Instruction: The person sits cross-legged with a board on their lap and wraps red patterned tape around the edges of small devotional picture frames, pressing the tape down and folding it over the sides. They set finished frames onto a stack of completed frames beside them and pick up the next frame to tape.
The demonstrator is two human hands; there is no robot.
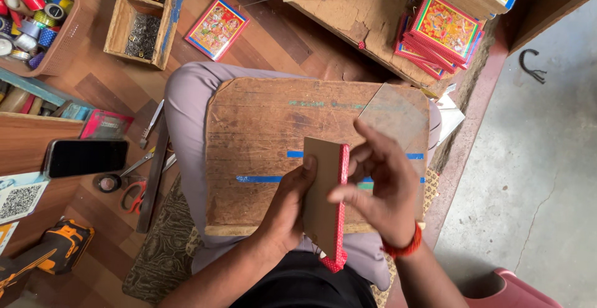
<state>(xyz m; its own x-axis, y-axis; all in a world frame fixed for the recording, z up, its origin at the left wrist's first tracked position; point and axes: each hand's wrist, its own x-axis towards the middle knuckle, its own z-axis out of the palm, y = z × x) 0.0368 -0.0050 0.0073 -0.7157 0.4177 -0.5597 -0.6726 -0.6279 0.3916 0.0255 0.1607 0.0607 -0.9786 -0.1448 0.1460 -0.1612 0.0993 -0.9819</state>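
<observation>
My left hand (287,203) holds a small brown cardboard-backed frame (321,193) upright on its edge, above a worn wooden board (261,134) that rests on my lap. A red patterned tape strip (341,208) runs down the frame's right edge and hangs loose below it. My right hand (380,183) pinches that taped edge near the top, a red thread band on its wrist. A clear glass pane (398,112) lies on the board's far right corner. Blue tape marks (261,179) cross the board.
Stacked colourful framed pictures (443,31) sit on a wooden bench at the upper right. One framed picture (216,27) lies on the floor. A basket of tape rolls (31,16), a wooden tray of hardware (143,34), a phone (85,157), scissors (134,196) and a drill (56,246) lie at left.
</observation>
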